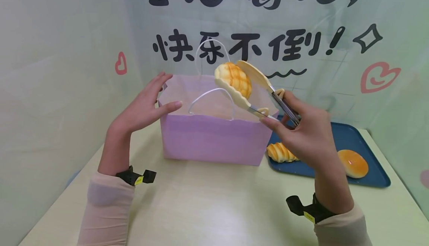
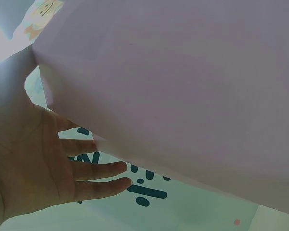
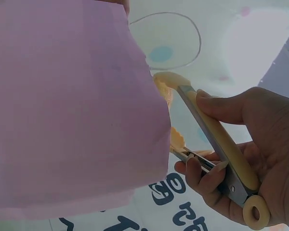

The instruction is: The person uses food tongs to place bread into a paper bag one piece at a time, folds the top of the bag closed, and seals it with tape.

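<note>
In the head view my right hand (image 1: 308, 134) grips a pair of cream-tipped tongs (image 1: 258, 75). Between the tong tips sits a round bread bun (image 1: 234, 77) with a golden criss-cross top, held above the mouth of a purple paper bag (image 1: 211, 138). The bag stands upright with two white handles. My left hand (image 1: 142, 106) is at the bag's upper left edge, thumb on the near side and fingers spread along the left side. In the left wrist view its fingers (image 2: 101, 169) are extended beside the bag. The right wrist view shows the tongs (image 3: 216, 134) in my right hand, the bun mostly hidden behind the bag.
Right of the bag lies a blue tray (image 1: 348, 134), partly behind my right arm. On it are a ridged bread roll (image 1: 282, 153) and a glossy round bun (image 1: 353, 163). A printed backdrop (image 1: 335, 89) rises behind the pale table (image 1: 207, 201).
</note>
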